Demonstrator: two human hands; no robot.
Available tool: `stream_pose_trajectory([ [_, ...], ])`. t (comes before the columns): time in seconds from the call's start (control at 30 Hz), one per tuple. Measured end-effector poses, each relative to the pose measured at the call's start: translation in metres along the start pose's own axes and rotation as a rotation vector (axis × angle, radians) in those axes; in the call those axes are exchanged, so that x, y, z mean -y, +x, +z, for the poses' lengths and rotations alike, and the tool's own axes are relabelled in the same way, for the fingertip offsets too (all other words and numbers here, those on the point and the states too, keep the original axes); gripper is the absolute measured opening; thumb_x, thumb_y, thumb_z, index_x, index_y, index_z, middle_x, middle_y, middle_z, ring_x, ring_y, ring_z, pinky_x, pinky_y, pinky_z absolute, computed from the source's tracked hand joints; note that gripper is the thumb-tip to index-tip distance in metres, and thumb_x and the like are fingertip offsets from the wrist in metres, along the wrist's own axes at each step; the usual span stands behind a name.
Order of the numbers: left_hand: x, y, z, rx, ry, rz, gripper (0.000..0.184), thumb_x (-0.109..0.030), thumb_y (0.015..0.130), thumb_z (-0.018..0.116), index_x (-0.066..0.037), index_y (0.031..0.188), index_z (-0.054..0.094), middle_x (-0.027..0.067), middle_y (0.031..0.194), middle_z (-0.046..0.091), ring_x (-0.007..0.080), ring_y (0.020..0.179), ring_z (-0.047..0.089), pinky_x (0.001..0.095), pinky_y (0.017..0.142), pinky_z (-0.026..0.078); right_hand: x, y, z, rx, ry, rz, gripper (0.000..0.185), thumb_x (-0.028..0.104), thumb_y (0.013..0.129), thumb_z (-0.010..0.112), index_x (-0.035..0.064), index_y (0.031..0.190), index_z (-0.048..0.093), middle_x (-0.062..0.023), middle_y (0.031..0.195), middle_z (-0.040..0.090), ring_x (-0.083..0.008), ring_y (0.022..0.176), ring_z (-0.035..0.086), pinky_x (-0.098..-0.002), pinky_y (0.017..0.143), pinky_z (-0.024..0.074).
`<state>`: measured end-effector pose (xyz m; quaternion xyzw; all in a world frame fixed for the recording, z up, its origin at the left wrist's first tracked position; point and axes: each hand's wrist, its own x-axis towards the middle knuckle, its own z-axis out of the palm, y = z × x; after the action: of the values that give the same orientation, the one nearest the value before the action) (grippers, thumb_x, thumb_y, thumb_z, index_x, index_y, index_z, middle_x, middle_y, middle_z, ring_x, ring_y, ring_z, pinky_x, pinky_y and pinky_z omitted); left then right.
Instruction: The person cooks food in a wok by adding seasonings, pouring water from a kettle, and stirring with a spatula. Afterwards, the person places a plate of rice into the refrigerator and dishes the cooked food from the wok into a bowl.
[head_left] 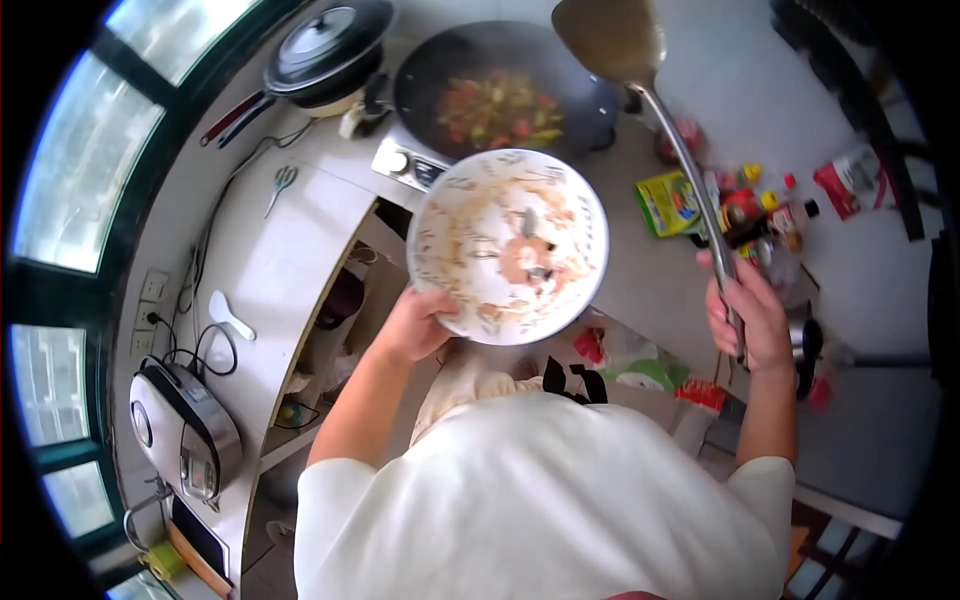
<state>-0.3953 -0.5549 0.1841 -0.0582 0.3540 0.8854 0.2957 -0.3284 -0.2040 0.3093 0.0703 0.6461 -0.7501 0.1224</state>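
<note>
My left hand (412, 322) grips the lower left rim of a white plate (465, 255) with a flower pattern, thumb on top. Reddish-brown smears mark its inside, and it is tilted toward me in front of the stove. In my right hand (750, 312) is the long metal handle of a wok spatula (615, 45), its broad blade raised at the top of the view, right of the wok. Chopped red, yellow and green food (500, 108) lies in the dark wok (425, 85), which stands on a cooker (405, 163).
A lidded pan (330, 45) stands left of the wok. Scissors (283, 185), a white spoon (231, 316) and a rice cooker (185, 425) are on the left counter. Sauce bottles (745, 210) and a yellow-green packet (667, 203) crowd the right counter. Below the plate are open shelves (320, 355).
</note>
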Motion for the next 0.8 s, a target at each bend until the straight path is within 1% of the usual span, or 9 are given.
stream_pose_trajectory([
  [0.1, -0.054, -0.019, -0.045, -0.125, 0.087, 0.123, 0.037, 0.005, 0.071, 0.048, 0.013, 0.107, 0.048, 0.0197, 0.099, 0.059, 0.0311, 0.087, 0.061, 0.0373, 0.073, 0.054, 0.007, 0.059, 0.028, -0.035, -0.119, 0.007, 0.029, 0.010, 0.088, 0.046, 0.0056, 0.117, 0.041, -0.0001, 0.066, 0.045, -0.0036, 0.044, 0.039, -0.0184, 0.036, 0.0311],
  [0.17, -0.123, -0.017, -0.039, -0.310, 0.322, 0.149, 0.034, 0.004, 0.072, 0.049, 0.010, 0.106, 0.050, 0.0179, 0.105, 0.055, 0.0288, 0.094, 0.059, 0.0353, 0.072, 0.055, 0.007, 0.116, 0.047, -0.084, -0.241, 0.011, 0.021, 0.012, 0.088, 0.049, 0.0054, 0.107, 0.043, -0.0002, 0.067, 0.046, -0.0037, 0.044, 0.039, -0.0184, 0.036, 0.0316],
  [0.23, -0.152, 0.017, -0.070, -0.311, 0.677, 0.233, 0.045, 0.004, 0.073, 0.049, 0.003, 0.118, 0.044, 0.0150, 0.115, 0.049, 0.0267, 0.103, 0.054, 0.0353, 0.078, 0.052, 0.001, 0.144, 0.052, -0.160, -0.437, -0.035, 0.014, 0.013, 0.087, 0.051, 0.0058, 0.096, 0.045, -0.0003, 0.066, 0.048, -0.0039, 0.044, 0.041, -0.0183, 0.036, 0.0320],
  [0.3, -0.175, 0.049, -0.040, -0.126, 0.767, 0.720, 0.059, 0.005, 0.076, 0.048, -0.005, 0.132, 0.031, 0.0131, 0.118, 0.050, 0.0277, 0.111, 0.050, 0.0356, 0.093, 0.041, -0.005, 0.164, 0.046, -0.269, -0.625, -0.045, 0.012, 0.013, 0.087, 0.052, 0.0057, 0.093, 0.046, 0.0001, 0.065, 0.048, -0.0040, 0.045, 0.042, -0.0194, 0.037, 0.0321],
  [0.37, -0.202, 0.074, -0.017, -0.061, 1.303, 1.097, 0.067, 0.006, 0.076, 0.046, -0.010, 0.137, 0.024, 0.0152, 0.124, 0.046, 0.0304, 0.117, 0.045, 0.0324, 0.094, 0.037, -0.009, 0.173, 0.039, -0.365, -0.961, -0.156, 0.017, 0.015, 0.082, 0.057, 0.0019, 0.088, 0.049, -0.0072, 0.067, 0.054, -0.0146, 0.054, 0.051, -0.0302, 0.047, 0.0399],
  [0.43, -0.211, 0.104, -0.013, -0.140, 1.406, 1.107, 0.070, 0.006, 0.074, 0.046, -0.013, 0.138, 0.023, 0.0182, 0.127, 0.043, 0.0362, 0.116, 0.045, 0.0353, 0.094, 0.038, -0.009, 0.178, 0.031, -0.410, -1.257, -0.276, 0.021, 0.017, 0.080, 0.059, -0.0002, 0.086, 0.050, -0.0131, 0.070, 0.057, -0.0235, 0.060, 0.055, -0.0361, 0.055, 0.0432],
  [0.47, -0.215, 0.115, -0.006, -0.132, 1.428, 1.110, 0.073, 0.006, 0.072, 0.046, -0.015, 0.137, 0.023, 0.0190, 0.130, 0.040, 0.0415, 0.112, 0.045, 0.0388, 0.092, 0.040, -0.004, 0.180, 0.034, -0.442, -1.365, -0.219, 0.024, 0.019, 0.078, 0.059, -0.0017, 0.086, 0.051, -0.0208, 0.077, 0.058, -0.0362, 0.074, 0.057, -0.0422, 0.067, 0.0436],
  [0.6, -0.223, 0.153, 0.006, -0.128, 1.674, 1.235, 0.076, 0.006, 0.069, 0.048, -0.018, 0.137, 0.022, 0.0189, 0.129, 0.037, 0.0438, 0.098, 0.052, 0.0466, 0.074, 0.049, 0.001, 0.200, 0.018, -0.488, -1.552, -0.008, 0.025, 0.023, 0.082, 0.055, -0.0011, 0.089, 0.054, -0.0246, 0.091, 0.059, -0.0408, 0.090, 0.055, -0.0461, 0.078, 0.0432],
  [0.8, -0.221, 0.172, 0.001, -0.279, 1.458, 1.239, 0.071, 0.005, 0.072, 0.047, -0.014, 0.136, 0.022, 0.0204, 0.128, 0.038, 0.0443, 0.101, 0.051, 0.0437, 0.081, 0.047, -0.003, 0.234, -0.003, -0.475, -1.666, 0.080, 0.028, 0.027, 0.086, 0.050, -0.0003, 0.091, 0.056, -0.0238, 0.094, 0.060, -0.0404, 0.094, 0.055, -0.0456, 0.081, 0.0432],
])
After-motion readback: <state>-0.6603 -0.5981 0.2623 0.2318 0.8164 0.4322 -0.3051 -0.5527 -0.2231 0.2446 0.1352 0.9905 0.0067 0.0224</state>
